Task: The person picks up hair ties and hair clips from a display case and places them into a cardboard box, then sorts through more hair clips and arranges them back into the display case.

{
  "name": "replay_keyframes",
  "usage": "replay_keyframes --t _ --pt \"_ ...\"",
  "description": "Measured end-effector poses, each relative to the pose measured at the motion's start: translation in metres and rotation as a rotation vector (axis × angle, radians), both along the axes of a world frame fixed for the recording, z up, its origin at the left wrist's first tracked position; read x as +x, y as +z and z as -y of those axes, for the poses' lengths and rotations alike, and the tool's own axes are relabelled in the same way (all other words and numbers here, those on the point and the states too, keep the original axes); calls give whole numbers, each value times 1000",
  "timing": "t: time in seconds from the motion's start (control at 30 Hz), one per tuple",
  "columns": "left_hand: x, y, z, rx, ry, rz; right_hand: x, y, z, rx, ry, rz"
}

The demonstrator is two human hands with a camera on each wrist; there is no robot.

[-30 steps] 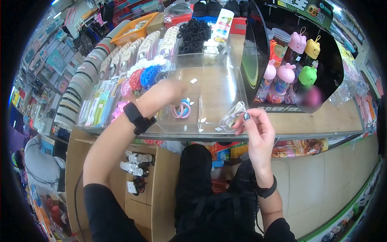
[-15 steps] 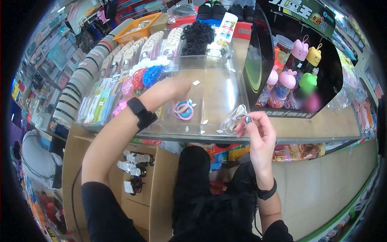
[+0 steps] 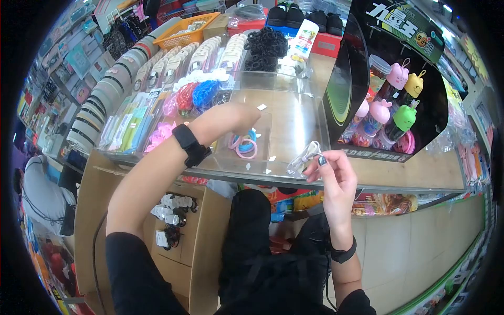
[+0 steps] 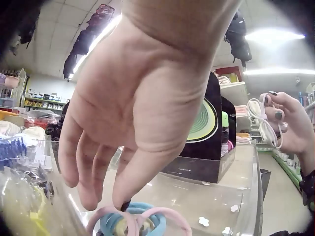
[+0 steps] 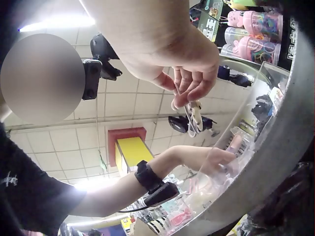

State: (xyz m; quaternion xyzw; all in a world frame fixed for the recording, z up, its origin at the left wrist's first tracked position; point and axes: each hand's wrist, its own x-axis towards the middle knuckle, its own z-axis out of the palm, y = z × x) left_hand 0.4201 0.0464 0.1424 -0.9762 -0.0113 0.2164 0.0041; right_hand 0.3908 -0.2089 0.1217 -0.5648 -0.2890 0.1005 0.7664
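Observation:
My left hand (image 3: pixel 237 118) reaches down into a clear plastic compartment (image 3: pixel 268 142) on the counter, over a few pink and light-blue hair ties (image 3: pixel 244 147). In the left wrist view, that hand (image 4: pixel 142 108) points its loosely extended fingers downward, with the thumb tip right at the pink hair tie (image 4: pixel 167 216). My right hand (image 3: pixel 336 173) pinches a bundle of white and pale-grey looped bands (image 3: pixel 307 157) between thumb and fingers, above the compartment's front right corner. The right wrist view shows these loops (image 5: pixel 193 118) hanging from the fingertips.
Packaged blue hair bands (image 3: pixel 206 95) and pink bows (image 3: pixel 160 135) lie left of the compartment. Black hair ties (image 3: pixel 265 50) are heaped behind it. A black display box (image 3: pixel 341 79) with animal-topped jars stands right. A cardboard box (image 3: pixel 207 231) sits below the counter's front edge.
The head view has shifted slightly. My left hand has moved a little right over the compartment, and the pink and blue hair ties lie more spread out. My right hand keeps its pinch.

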Motion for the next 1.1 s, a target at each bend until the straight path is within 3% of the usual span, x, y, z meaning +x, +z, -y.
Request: replay_keyframes --t 0.2,0.27,0.57,0.7,0.77,0.87,1.1 --pt "-1 -4 0 60 -52 50 0 -2 3 -3 -7 2" --pt "-8 -1 3 51 -74 164 0 -2 4 -3 -14 3" --pt "-19 30 15 168 -115 273 1 -6 9 10 -30 -16" --pt "-22 35 26 121 -108 191 1 -7 9 20 -28 -19" --pt "-24 21 23 -45 -180 226 0 -7 9 22 -23 -25" --pt "-19 10 23 87 -191 114 1 -8 11 24 -20 -24" --pt "-18 11 21 111 -190 88 3 -8 13 17 -31 -25"
